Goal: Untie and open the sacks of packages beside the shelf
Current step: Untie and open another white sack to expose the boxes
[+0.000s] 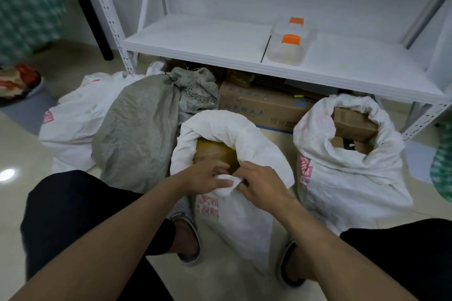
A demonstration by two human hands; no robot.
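Four sacks are parked on the floor beside the white metal shelf (195, 39). The grey woven sack (139, 129) looks tied, so it's probably next. The middle white woven sack (234, 129) is mostly opened. Its near rim is pinched by fingers of the left hand (203, 178) and right hand (264, 186), and likely needs rolling down.

We seem to be in a parcel storeroom: white metal shelving (244, 56), woven sacks (342, 178) of cardboard packages (354, 124) and cartons (264, 107) on a tiled floor (24, 154).

white sacks (342, 178) with pink print; grey sack (137, 129); orange-lidded tub (291, 49).
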